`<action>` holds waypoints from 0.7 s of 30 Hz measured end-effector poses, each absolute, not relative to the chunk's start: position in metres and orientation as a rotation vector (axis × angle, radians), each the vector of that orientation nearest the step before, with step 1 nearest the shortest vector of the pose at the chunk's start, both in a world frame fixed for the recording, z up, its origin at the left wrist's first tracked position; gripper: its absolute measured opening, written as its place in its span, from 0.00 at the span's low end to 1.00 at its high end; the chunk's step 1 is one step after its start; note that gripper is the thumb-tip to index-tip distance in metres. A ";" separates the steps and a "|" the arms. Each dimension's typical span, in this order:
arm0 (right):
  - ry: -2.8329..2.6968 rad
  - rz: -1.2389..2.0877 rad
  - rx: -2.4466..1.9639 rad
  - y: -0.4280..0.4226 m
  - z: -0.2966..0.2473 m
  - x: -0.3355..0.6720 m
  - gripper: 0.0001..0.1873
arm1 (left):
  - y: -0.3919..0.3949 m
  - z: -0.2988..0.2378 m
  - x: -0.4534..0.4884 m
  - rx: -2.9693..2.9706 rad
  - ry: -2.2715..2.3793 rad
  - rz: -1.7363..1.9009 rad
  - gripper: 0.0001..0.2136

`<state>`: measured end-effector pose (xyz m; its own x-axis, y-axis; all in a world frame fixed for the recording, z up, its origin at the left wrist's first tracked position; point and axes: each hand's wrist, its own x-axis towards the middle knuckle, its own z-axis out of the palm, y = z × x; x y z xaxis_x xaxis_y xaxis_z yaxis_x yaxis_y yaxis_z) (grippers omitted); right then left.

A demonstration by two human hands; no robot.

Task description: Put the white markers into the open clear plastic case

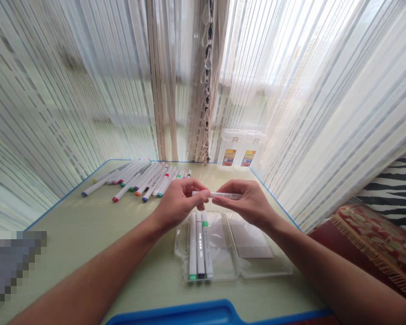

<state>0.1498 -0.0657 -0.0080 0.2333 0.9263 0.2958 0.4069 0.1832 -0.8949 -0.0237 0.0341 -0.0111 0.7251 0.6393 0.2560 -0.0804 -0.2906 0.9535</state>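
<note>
Both hands hold one white marker [219, 195] level above an open clear plastic case [257, 270]. My left hand [179, 202] pinches its left end with thumb and fingers closed. My right hand [248, 201] grips its right end the same way. Three markers [199, 246] lie side by side in the left half of the case, coloured caps towards me. The right half holds a white sheet [252, 241].
A row of several loose markers [140, 180] with coloured caps lies at the back left of the pale green table [88, 225]. Two clear boxes [238, 151] stand at the back by the striped curtains. A blue tray edge [176, 316] is near me. A patterned cushion [375, 243] lies right.
</note>
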 end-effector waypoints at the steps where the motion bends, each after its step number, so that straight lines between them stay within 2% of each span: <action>1: -1.369 0.582 -1.416 -0.066 -0.008 0.150 0.18 | 0.034 -0.011 -0.024 1.731 0.443 0.746 0.11; 11: -1.235 0.785 -1.387 -0.064 -0.007 0.149 0.17 | 0.035 -0.014 -0.023 1.655 0.352 0.700 0.11; 21: -1.233 0.812 -1.366 -0.063 -0.008 0.149 0.20 | 0.033 -0.014 -0.020 1.697 0.410 0.741 0.12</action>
<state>0.1492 -0.0626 -0.0080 0.2316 0.9589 0.1637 0.2288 0.1098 -0.9673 -0.0202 0.0334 -0.0141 0.7367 0.6255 0.2568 -0.1150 -0.2584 0.9592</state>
